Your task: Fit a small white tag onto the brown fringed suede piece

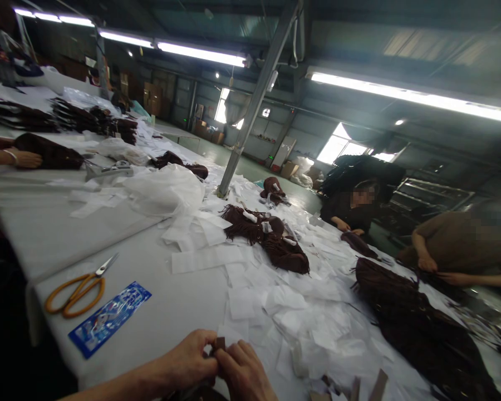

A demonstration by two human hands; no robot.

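Observation:
At the near edge of the table, my left hand and my right hand meet with fingers closed. Between their fingertips a small flat brown piece pokes up; what it belongs to is hidden. Below them, part of a dark brown item shows at the bottom of the view. To the left of my hands lie a blue printed packet and scissors with orange handles, their blades slightly apart. Brown strips lie to the right of my right hand.
White paper sheets cover much of the white table. Fringed brown bags lie mid-table, with a larger dark heap at right. A metal post rises behind. Co-workers' hands work at left and across the table.

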